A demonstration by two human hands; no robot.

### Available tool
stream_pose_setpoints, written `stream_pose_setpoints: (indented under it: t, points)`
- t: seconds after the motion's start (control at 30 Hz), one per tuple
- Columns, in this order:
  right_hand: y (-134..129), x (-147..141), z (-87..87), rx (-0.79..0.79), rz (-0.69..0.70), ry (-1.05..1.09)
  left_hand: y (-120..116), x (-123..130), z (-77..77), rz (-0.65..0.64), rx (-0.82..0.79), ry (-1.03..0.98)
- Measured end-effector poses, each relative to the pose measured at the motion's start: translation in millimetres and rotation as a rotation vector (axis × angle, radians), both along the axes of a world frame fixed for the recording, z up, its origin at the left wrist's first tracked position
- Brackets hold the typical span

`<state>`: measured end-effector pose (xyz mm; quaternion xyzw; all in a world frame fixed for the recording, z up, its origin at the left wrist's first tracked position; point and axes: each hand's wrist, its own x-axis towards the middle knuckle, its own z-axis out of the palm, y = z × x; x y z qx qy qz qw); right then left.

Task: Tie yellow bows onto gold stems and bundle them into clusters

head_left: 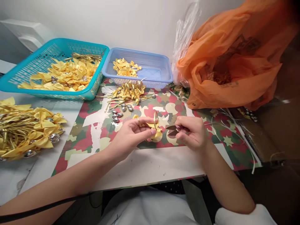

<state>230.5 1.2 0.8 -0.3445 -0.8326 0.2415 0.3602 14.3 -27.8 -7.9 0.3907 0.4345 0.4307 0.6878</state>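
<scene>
Between the thumb and fingers of my left hand point(131, 134) is a yellow ribbon bow point(157, 135) with a loop of gold cord point(155, 117) standing up from it. My right hand point(193, 131) is closed around a small pair of scissors point(172, 130). Their dark blades are spread apart and point left at the bow, with a short gap between. Behind my left hand, several silver bells point(117, 115) lie on the patterned table cover point(93, 134). A pile of gold cords and yellow bows point(127, 93) sits just beyond them.
A teal basket point(93, 89) full of yellow bows stands at the back left, beside a blue basket point(161, 79) with yellow pieces. More finished-looking bows point(44, 128) are heaped at left. An orange plastic bag point(225, 90) bulges at right, near loose white strings point(243, 137).
</scene>
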Motion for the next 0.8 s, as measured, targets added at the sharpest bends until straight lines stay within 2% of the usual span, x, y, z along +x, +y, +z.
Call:
stream_pose_setpoints:
  t: [0.1, 0.2, 0.4, 0.8]
  points:
    - [-1.3, -3.5, -1.0, 0.109, 0.012, -0.034, -0.2, -0.1, -0.7, -0.002, 0.035, -0.029]
    - [-3.2, -4.7, -3.1, 0.114, 0.046, 0.012, -1.8, 0.8, -0.7, 0.008, 0.098, -0.058]
    - [-6.1, -4.6, -6.2, 0.122, 0.002, 0.080, -5.0, 2.5, 3.5, 0.005, 0.258, -0.104]
    - [-0.2, -3.4, 0.8, 0.305, 0.014, -0.043, -4.8, 0.7, 1.5, -0.119, 0.238, -0.119]
